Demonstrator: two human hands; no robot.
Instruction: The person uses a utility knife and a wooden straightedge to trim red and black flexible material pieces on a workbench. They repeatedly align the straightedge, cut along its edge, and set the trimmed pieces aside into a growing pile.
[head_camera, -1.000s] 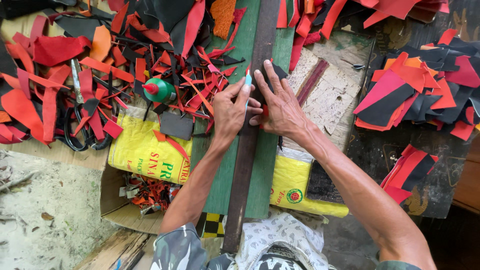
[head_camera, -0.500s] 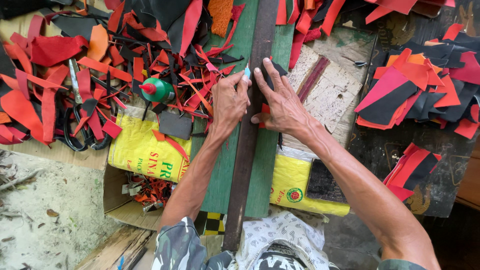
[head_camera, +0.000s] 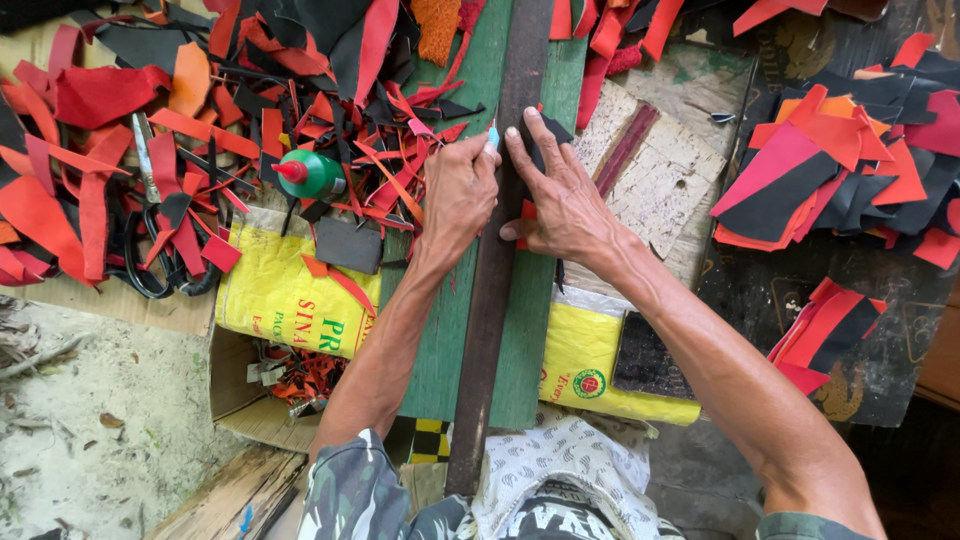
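Note:
A long dark straightedge bar (head_camera: 497, 270) lies lengthwise on a green cutting board (head_camera: 540, 300). My left hand (head_camera: 458, 195) is closed around a small light-blue cutter (head_camera: 493, 137), its tip at the bar's left edge. My right hand (head_camera: 562, 195) presses flat, fingers spread, on the bar and on a small red and black leather piece (head_camera: 528, 212) just right of it. The two hands almost touch across the bar.
Red, orange and black leather scraps (head_camera: 200, 130) cover the left side, with a green glue bottle (head_camera: 308, 175) and black scissors (head_camera: 150, 260). Stacked cut pieces (head_camera: 830, 170) lie right. A yellow sack (head_camera: 280, 290) and a cardboard box (head_camera: 235, 390) sit under the board.
Both hands have slid a little farther up the bar, away from me, the cutter moving along its left edge.

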